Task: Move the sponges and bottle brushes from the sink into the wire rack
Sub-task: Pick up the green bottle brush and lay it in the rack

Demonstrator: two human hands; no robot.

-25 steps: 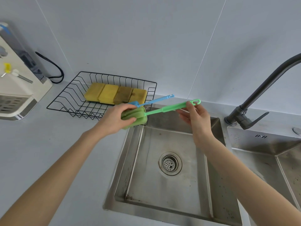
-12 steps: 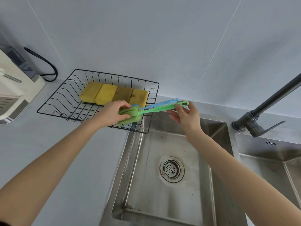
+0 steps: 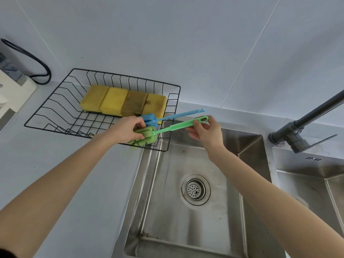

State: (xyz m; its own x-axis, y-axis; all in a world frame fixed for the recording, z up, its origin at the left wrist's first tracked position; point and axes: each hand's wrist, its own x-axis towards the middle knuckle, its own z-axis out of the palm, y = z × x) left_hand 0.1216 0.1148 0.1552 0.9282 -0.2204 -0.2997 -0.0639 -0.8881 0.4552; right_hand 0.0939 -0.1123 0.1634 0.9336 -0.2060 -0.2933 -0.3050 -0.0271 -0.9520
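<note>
Bright, even, diffuse light fills the view, with no hard shadows; its source seems to lie toward 12 o'clock, though that is hard to judge. The steel sink [image 3: 195, 164] shows soft sheen, not glare. Focus is sharp at centre. Wide-angle bending curves the wall seams and stretches the forearms toward 5 and 7 o'clock.

Both hands carried green brush [image 3: 168, 129] leftward — foam head now inside wire rack [image 3: 55, 101].
</note>
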